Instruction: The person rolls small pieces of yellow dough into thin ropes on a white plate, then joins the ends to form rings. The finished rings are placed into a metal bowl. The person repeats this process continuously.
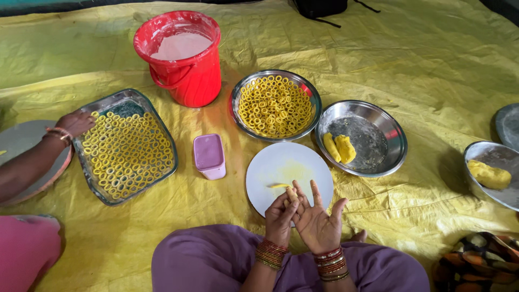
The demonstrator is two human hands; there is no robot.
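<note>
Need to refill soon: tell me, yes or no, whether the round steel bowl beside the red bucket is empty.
No: the round steel bowl beside the red bucket is packed with small yellow dough rings nearly to its rim.

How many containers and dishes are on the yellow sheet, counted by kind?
Red bucket: 1
Rectangular steel tray: 1
Round steel bowls: 3
White plate: 1
Lilac box: 1
Flat round plates, partly cut off at the edges: 2
Total: 9
</note>
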